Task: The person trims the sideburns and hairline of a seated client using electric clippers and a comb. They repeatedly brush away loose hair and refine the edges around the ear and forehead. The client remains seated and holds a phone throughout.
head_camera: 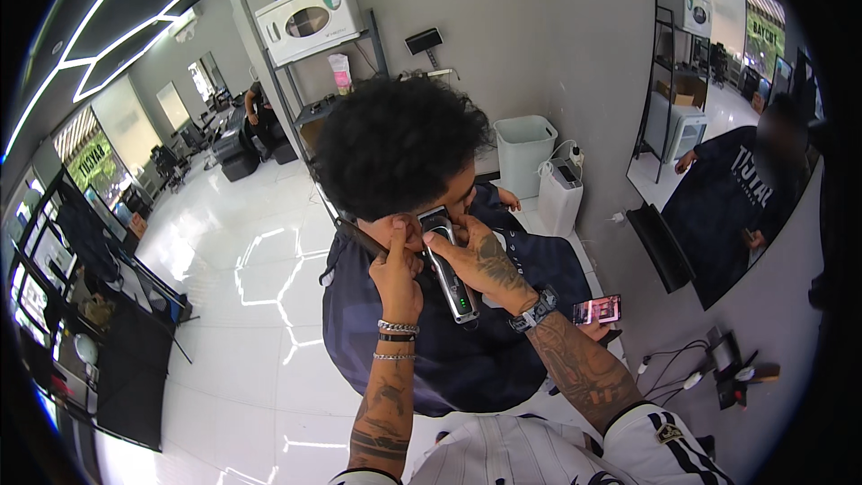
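A cordless hair clipper with a silver and black body is in my right hand. Its blade end lies against the side of a seated person's head, just in front of the ear. My left hand touches that ear with thumb and fingertips, and a dark comb sticks out of its grip towards the back of the neck. Curly black hair covers the top of the head. A dark blue barber's cape drapes the person's body. Green lights glow on the clipper.
The seated person holds a smartphone beside my right forearm. At right are a wall mirror and cables. Ahead stand a white bin, a white appliance and a towel warmer cabinet on a rack. Another person sits far left.
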The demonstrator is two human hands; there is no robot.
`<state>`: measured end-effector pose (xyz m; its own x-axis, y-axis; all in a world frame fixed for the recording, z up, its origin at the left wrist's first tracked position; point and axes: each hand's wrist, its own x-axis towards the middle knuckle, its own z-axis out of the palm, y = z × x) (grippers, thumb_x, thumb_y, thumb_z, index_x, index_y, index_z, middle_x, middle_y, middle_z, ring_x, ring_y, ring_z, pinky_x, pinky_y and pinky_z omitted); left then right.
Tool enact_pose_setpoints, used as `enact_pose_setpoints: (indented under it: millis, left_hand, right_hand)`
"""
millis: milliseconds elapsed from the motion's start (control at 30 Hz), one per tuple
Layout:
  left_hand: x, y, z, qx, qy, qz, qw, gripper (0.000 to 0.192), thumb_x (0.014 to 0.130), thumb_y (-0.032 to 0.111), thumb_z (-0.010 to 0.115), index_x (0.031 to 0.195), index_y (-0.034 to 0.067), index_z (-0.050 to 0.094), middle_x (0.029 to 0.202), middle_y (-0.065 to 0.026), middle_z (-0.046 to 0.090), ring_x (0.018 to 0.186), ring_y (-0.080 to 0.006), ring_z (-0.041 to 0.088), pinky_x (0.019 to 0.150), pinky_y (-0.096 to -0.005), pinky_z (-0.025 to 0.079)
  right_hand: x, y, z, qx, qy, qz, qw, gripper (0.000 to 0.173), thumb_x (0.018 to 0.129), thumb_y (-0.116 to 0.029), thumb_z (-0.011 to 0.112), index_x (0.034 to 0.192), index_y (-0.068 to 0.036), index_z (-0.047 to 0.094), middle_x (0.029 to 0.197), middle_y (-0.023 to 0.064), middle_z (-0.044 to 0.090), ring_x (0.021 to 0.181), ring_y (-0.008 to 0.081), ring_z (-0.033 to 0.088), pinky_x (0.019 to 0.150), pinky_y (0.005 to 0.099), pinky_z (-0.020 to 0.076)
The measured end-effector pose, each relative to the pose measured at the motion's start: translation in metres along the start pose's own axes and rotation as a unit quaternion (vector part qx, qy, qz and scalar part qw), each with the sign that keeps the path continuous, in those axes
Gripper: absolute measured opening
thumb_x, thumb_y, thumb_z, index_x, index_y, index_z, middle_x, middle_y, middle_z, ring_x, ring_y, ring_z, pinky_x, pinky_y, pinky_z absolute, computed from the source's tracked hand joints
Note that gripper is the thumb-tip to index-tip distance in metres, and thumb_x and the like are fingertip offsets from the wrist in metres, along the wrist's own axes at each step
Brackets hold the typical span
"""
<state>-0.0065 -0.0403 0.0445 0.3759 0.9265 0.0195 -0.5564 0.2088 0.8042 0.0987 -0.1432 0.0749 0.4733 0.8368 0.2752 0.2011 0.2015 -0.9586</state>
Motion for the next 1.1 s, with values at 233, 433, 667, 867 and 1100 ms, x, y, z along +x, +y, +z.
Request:
enact_pose_setpoints:
  millis: [233, 433, 667, 867, 1100]
  left_hand:
    - [0.004, 0.001, -0.001, -0.017, -0.007, -0.005, 1.000, 0.049, 0.102, 0.027, 0.079, 0.065, 0.018, 0.048, 0.057, 0.0074, 0.043, 0.047, -0.0055, 0.035, 0.049, -0.0269, 0.028]
    - [0.003, -0.001, -0.003, -0.006, -0.011, -0.002, 1.000, 0.046, 0.103, 0.028, 0.077, 0.067, 0.015, 0.053, 0.058, 0.0064, 0.044, 0.049, -0.0064, 0.037, 0.049, -0.0270, 0.029]
    - [0.005, 0.005, -0.024, 0.092, -0.030, 0.063, 0.993, 0.040, 0.112, 0.037, 0.060, 0.126, 0.001, 0.071, 0.084, 0.0005, 0.065, 0.075, -0.0155, 0.062, 0.064, -0.0367, 0.052]
    - [0.015, -0.007, -0.007, 0.038, -0.017, 0.049, 0.998, 0.033, 0.102, 0.036, 0.077, 0.094, 0.004, 0.072, 0.061, 0.0106, 0.039, 0.049, -0.0004, 0.030, 0.047, -0.0239, 0.021]
    - [0.007, -0.026, 0.010, 0.113, 0.055, 0.089, 0.988, 0.044, 0.098, 0.031, 0.084, 0.070, 0.014, 0.054, 0.063, 0.0087, 0.046, 0.050, -0.0012, 0.034, 0.048, -0.0230, 0.023]
  right_hand:
    - [-0.004, -0.005, 0.002, -0.014, 0.020, -0.013, 1.000, 0.049, 0.102, -0.029, 0.076, 0.134, 0.005, 0.060, 0.111, 0.0079, 0.071, 0.096, 0.0111, 0.068, 0.078, 0.0260, 0.0562]
    - [0.000, 0.010, 0.005, -0.025, 0.043, -0.037, 0.998, 0.043, 0.102, -0.027, 0.075, 0.134, 0.000, 0.062, 0.110, 0.0066, 0.072, 0.095, 0.0110, 0.068, 0.081, 0.0273, 0.0568]
    - [0.003, 0.029, 0.024, -0.039, 0.091, -0.203, 0.974, 0.060, 0.098, -0.022, 0.077, 0.146, 0.002, 0.050, 0.131, 0.0176, 0.065, 0.124, 0.0281, 0.064, 0.104, 0.0416, 0.0528]
    - [-0.033, 0.029, 0.000, -0.064, 0.058, -0.018, 0.996, 0.079, 0.085, -0.023, 0.081, 0.148, 0.007, 0.044, 0.125, 0.0262, 0.067, 0.118, 0.0330, 0.069, 0.103, 0.0404, 0.0538]
    - [-0.040, 0.046, -0.014, -0.074, 0.098, -0.017, 0.992, 0.078, 0.083, -0.023, 0.080, 0.145, 0.007, 0.043, 0.124, 0.0258, 0.067, 0.112, 0.0315, 0.070, 0.096, 0.0392, 0.0561]
